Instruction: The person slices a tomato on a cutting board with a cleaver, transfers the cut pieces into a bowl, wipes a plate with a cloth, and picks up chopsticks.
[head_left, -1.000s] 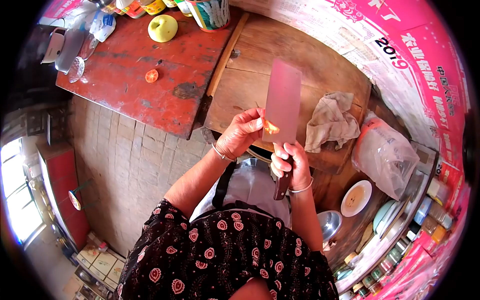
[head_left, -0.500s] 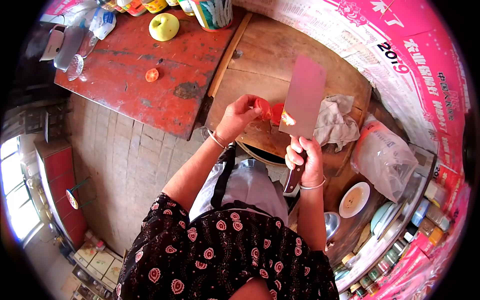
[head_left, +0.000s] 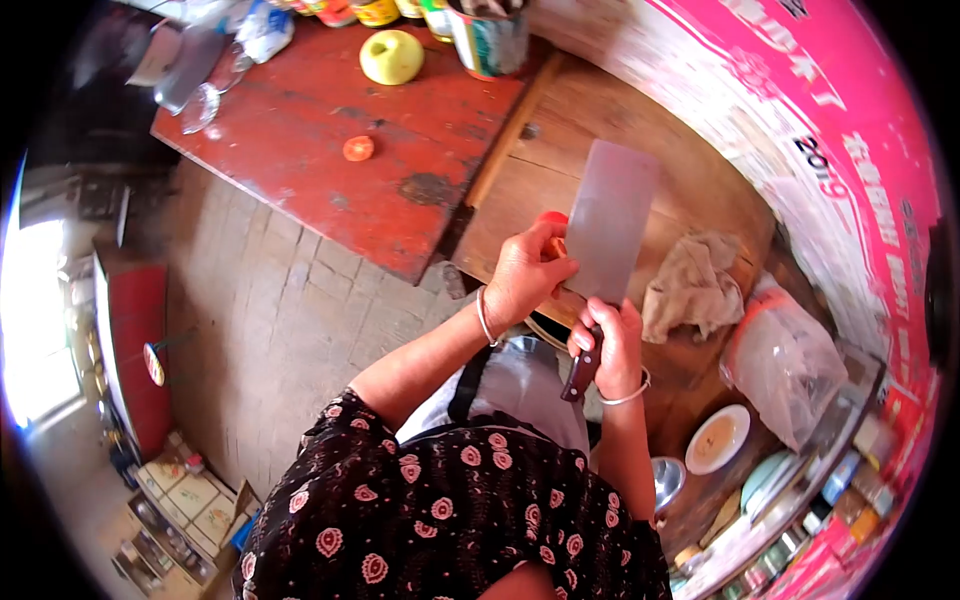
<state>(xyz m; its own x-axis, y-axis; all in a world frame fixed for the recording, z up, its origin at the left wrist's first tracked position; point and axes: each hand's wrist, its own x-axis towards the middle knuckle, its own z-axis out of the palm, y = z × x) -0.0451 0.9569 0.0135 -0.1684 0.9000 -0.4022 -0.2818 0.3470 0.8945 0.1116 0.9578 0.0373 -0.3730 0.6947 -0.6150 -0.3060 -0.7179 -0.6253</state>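
My right hand (head_left: 618, 350) is wrapped around the dark riveted handle of a cleaver (head_left: 615, 212), its broad blade pointing away from me over the wooden board (head_left: 515, 205). Close against the blade's left edge, my left hand (head_left: 522, 272) is closed on a red tomato (head_left: 553, 219), which shows above and between the fingers. Part of the tomato is hidden by the fingers and the blade. To the right of the cleaver lies a crumpled grey-brown cloth (head_left: 692, 288). A cut tomato piece (head_left: 358, 148) rests on the red table (head_left: 300, 110) at left.
A yellow-green apple (head_left: 391, 57) and a large tin (head_left: 492, 45) stand at the back of the red table. On the right are a plastic bag (head_left: 790, 360), a white bowl (head_left: 717, 440) with some liquid, and a metal bowl (head_left: 667, 480). A papered wall curves behind.
The view has shifted, so the tables sit further right. My left hand has brought the tomato up against the cleaver, and the tomato bits at the blade's lower edge no longer show.
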